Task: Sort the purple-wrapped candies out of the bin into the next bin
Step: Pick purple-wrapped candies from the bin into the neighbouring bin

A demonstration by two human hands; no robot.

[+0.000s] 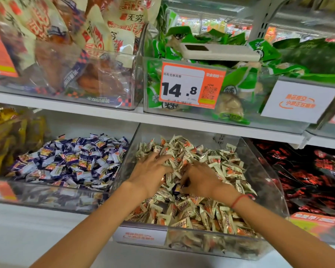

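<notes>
At lower centre, our clear bin [267,182] holds cream-and-orange candies [211,209]; the purple-candy bin [46,196] sits just left. Our left hand [150,174] spreads its fingers across the heap. Our right hand [198,179] curls over a purple-wrapped candy [176,188], grasp unclear. Light, crinkly, slippery: pinch the wrapper's body. The dividing walls are low, with open room above.

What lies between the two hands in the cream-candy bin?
In the head view, between the left hand and the right hand lie heaped cream-and-orange wrapped candies, with a purple wrapper peeking out low in the gap.
</notes>
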